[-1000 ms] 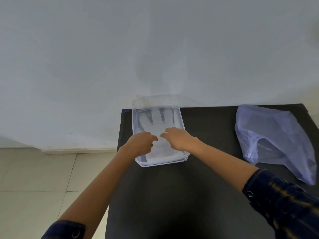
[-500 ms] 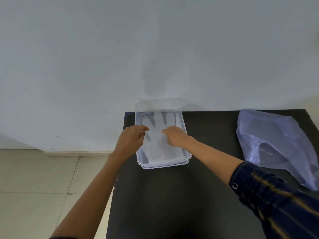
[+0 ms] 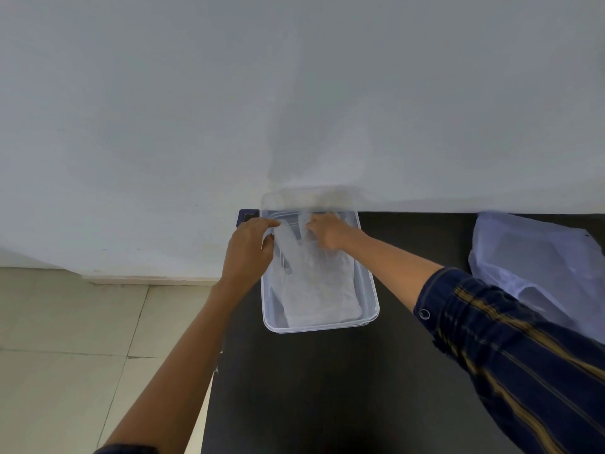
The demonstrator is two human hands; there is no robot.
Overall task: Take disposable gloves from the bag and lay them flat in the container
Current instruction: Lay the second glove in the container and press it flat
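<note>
Now both hands press a translucent disposable glove inside the clear rectangular plastic container. Left hand pinches its fingers; right hand curls onto it.

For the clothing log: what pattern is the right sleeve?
Dark navy with mustard-yellow stripes, a plaid look, on the right sleeve; clearest in the head view.
</note>
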